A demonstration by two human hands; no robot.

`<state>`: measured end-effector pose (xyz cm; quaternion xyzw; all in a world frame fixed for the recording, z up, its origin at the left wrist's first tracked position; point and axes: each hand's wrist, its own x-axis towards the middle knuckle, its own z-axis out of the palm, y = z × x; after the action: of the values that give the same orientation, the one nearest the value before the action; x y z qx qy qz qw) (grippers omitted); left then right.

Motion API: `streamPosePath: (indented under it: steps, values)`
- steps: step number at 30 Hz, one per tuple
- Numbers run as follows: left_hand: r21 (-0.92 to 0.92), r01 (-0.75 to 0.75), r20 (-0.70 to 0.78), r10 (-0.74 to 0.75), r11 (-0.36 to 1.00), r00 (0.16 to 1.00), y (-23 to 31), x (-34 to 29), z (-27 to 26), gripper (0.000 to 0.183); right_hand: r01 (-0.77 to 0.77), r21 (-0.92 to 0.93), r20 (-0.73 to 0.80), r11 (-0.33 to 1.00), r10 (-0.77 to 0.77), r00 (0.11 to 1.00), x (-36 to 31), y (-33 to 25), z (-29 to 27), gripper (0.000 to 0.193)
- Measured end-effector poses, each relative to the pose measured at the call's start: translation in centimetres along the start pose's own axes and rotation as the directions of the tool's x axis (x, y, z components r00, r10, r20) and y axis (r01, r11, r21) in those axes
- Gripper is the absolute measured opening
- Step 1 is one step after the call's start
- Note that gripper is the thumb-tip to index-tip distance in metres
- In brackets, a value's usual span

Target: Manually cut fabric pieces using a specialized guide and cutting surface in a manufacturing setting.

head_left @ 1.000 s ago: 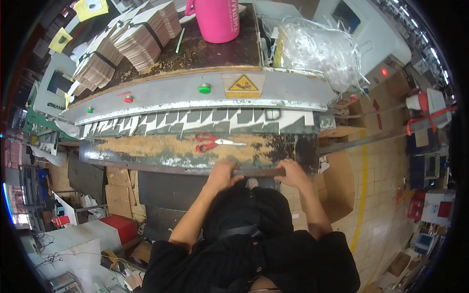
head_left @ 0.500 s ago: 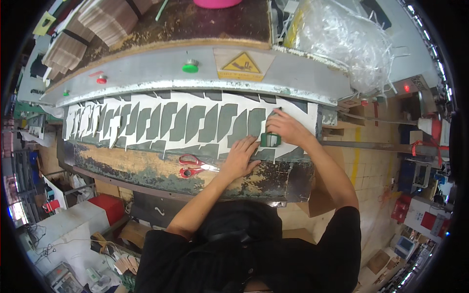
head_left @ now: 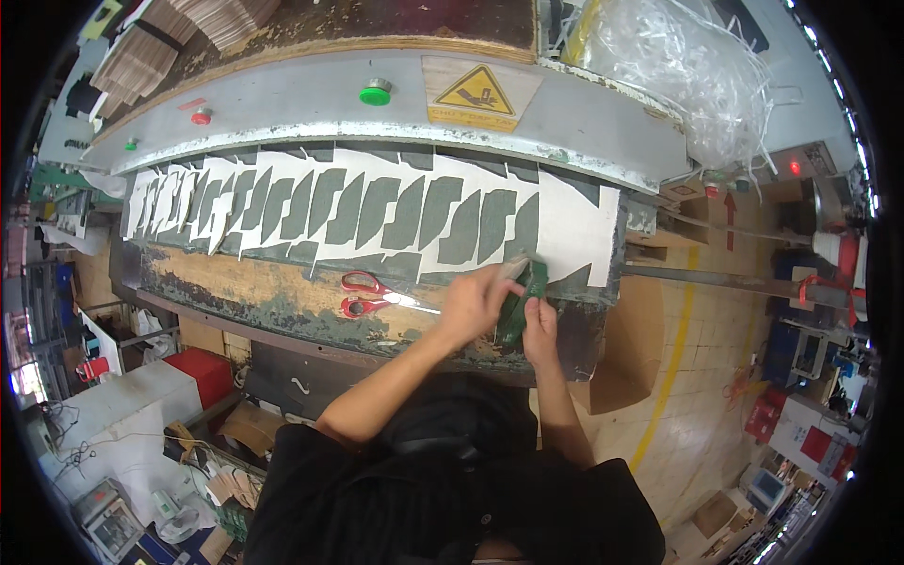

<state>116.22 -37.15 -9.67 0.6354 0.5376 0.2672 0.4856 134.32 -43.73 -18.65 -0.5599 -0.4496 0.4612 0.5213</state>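
Observation:
My right hand point(head_left: 541, 330) is closed round a green cutting die point(head_left: 512, 322), a band-like frame tilted up at the near edge of the bed. Against it, my left hand point(head_left: 474, 299) pinches a small pale piece point(head_left: 514, 267) beside the die's upper part; fingers partly hide it. Beyond both hands lies a long white sheet point(head_left: 570, 217) with rows of cut-out openings showing the dark green bed below. Red-handled scissors point(head_left: 361, 294) rest to the left of my left hand, blades pointing towards it.
A grey press beam point(head_left: 311, 108) with green and red buttons and a yellow warning sign runs behind the sheet. Stacks of pale cut pieces point(head_left: 141, 61) stand at the far left, a clear plastic bag point(head_left: 659, 94) at the far right. A cardboard box point(head_left: 626, 353) stands right of the bed.
My right hand has lifted the green cutting die off the sheet and drawn it towards me. My left hand has left the sheet and come to the die. The view has shifted slightly.

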Motion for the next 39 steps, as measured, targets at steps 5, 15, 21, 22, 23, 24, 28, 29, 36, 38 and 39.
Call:
streamPosePath:
  steps: [5,15,21,22,23,24,28,29,36,38,39]
  values:
    - [0.36,0.307,-0.668,0.014,0.881,0.744,-10.9,0.5,-11.9,0.033,0.014,-0.267,0.142,0.964,0.026,0.989,2.7,-6.0,-1.3,0.027]
    - [0.436,-0.164,-0.397,0.352,0.885,0.847,-6.3,4.7,-3.6,0.057,0.008,-0.775,-0.125,0.632,-0.166,0.978,13.4,-2.7,-4.6,0.043]
    - [0.282,-0.429,0.087,0.423,0.858,0.902,-4.6,4.7,4.5,0.088,0.38,-0.634,0.33,0.674,-0.208,0.921,10.7,-2.4,-7.9,0.072]
    - [0.319,-0.474,0.143,0.453,0.821,0.88,-4.6,4.9,5.9,0.096,0.344,-0.643,0.302,0.685,-0.186,0.935,10.7,-1.2,-8.6,0.077]
    - [0.314,-0.475,0.145,0.453,0.822,0.88,-5.0,4.8,6.2,0.096,0.34,-0.646,0.3,0.683,-0.182,0.936,10.8,-1.2,-8.2,0.077]
    - [0.331,-0.474,0.154,0.449,0.816,0.88,-5.5,4.6,6.4,0.101,0.349,-0.665,0.292,0.66,-0.201,0.935,10.8,-1.0,-7.5,0.074]
    - [0.336,-0.487,0.176,0.454,0.806,0.873,-5.6,5.1,5.9,0.107,0.355,-0.673,0.269,0.649,-0.232,0.935,11.1,-0.6,-7.1,0.07]
    - [0.338,-0.489,0.184,0.453,0.804,0.872,-5.5,5.1,5.7,0.107,0.358,-0.667,0.264,0.653,-0.241,0.934,11.1,-0.4,-7.0,0.07]
    - [0.326,-0.485,0.225,0.431,0.812,0.874,-5.2,5.3,5.5,0.111,0.343,-0.675,0.254,0.653,-0.23,0.939,10.9,-0.1,-7.2,0.07]
    - [0.322,-0.477,0.23,0.42,0.818,0.878,-5.3,5.3,5.4,0.111,0.348,-0.674,0.256,0.652,-0.236,0.938,10.9,-0.3,-6.9,0.07]
    - [0.324,-0.474,0.225,0.42,0.819,0.879,-5.3,5.2,5.3,0.111,0.35,-0.675,0.255,0.65,-0.24,0.937,10.9,-0.3,-6.8,0.07]
